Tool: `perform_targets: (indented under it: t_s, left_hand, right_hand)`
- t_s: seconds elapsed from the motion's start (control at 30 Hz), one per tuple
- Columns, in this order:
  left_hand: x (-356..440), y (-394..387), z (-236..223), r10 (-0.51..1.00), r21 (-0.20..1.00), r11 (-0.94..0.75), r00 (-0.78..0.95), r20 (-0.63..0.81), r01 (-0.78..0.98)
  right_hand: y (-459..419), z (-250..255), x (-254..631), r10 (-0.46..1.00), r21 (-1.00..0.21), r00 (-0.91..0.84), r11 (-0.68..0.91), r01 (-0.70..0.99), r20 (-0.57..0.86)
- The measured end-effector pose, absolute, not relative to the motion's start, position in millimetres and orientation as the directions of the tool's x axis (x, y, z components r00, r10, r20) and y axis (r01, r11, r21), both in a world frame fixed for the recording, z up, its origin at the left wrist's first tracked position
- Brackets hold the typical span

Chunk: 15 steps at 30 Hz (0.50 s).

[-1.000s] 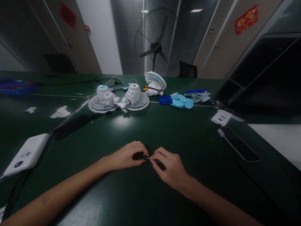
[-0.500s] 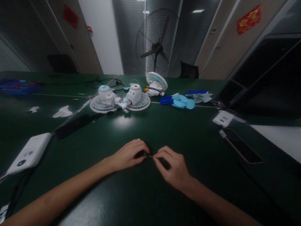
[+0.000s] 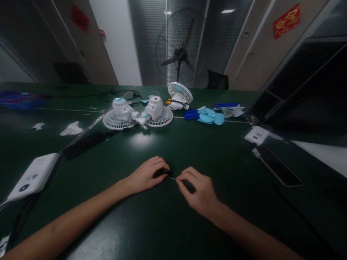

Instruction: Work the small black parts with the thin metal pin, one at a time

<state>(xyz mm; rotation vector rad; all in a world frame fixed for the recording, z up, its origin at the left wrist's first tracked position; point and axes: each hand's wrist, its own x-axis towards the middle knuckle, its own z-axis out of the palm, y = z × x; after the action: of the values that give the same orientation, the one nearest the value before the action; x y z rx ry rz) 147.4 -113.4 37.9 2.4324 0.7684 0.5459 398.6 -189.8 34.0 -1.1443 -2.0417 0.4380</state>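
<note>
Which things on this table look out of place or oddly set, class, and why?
Two white fans lie face down on the table instead of standing, and light-blue blades lie loose to their right, outside any cage. Nothing looks spilled.

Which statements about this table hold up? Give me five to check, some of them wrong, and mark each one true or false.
1. A thin piece shows between the left hand and the right hand. True.
2. Both hands wear blue gloves. False: both are bare.
3. A phone lies to the right of the right hand. True.
4. The big dark fan stands on top of the table. False: it stands beyond the far edge of the table.
5. The light blue fan blade lies to the left of the small white fans. False: it lies to their right.
</note>
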Motion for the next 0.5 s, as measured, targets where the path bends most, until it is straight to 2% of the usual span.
perform_targets:
  t_s: [0.23,0.5]
  left_hand:
    - [146.1,-115.2,37.8,0.617,0.584,-0.702,0.758,0.212,0.408]
    - [146.2,-115.1,39.0,0.615,0.601,-0.7,0.753,0.234,0.385]
  right_hand:
    - [-188.8,32.3,398.4,0.879,-0.6,-0.293,0.472,0.646,0.376]
    - [-188.0,32.4,398.5,0.881,-0.582,-0.313,0.471,0.663,0.355]
